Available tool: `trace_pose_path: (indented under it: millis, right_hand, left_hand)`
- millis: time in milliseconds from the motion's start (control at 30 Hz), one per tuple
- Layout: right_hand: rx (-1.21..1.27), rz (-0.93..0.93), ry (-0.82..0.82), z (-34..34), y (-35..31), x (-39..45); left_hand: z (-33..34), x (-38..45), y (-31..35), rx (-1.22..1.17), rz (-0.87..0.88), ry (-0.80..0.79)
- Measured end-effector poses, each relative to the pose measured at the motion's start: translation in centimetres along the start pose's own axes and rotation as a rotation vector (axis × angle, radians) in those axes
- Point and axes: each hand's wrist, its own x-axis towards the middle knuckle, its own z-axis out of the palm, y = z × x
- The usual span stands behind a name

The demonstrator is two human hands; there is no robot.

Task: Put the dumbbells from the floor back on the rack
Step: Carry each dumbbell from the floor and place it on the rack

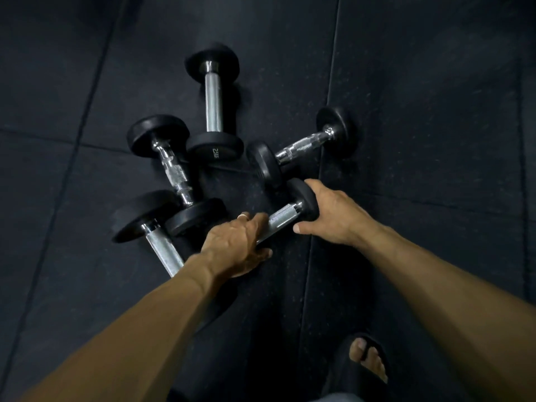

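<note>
Several black dumbbells with chrome handles lie close together on the dark floor. My left hand [237, 248] grips the near end of the handle of the nearest dumbbell [282, 219]. My right hand [330, 216] curls over that same dumbbell's far black head. Another dumbbell [301, 146] lies just beyond it to the right. A third dumbbell [213, 103] points away at the top. A fourth dumbbell [174, 169] lies at the left, and a fifth dumbbell [159, 248] runs under my left forearm. No rack is in view.
Black rubber floor tiles [420, 111] with visible seams cover the whole view. My foot in a black sandal [367, 364] stands at the bottom right, close to the nearest dumbbell.
</note>
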Motion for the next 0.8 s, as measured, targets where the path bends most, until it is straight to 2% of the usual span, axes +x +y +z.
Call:
trace_pose_path:
  millis: [167,433,600,800]
  right_hand:
    - [0.192,-0.034,0.135,2.6,1.3,1.9]
    - [0.210,-0.117,0.155,2.1,2.8,2.2]
    - [0.214,-0.143,0.114,-0.6,3.8,-0.1]
    - [0.211,-0.159,0.145,-6.8,3.0,-5.7]
  left_hand:
    - [0.2,1.9,0.1,0.081,-0.077,0.014]
    - [0.0,2.2,0.2,-0.100,-0.119,-0.048]
    - [-0.7,0.5,3.0,-0.189,-0.096,-0.057]
    - [-5.7,-2.7,7.9,-0.221,-0.089,-0.043]
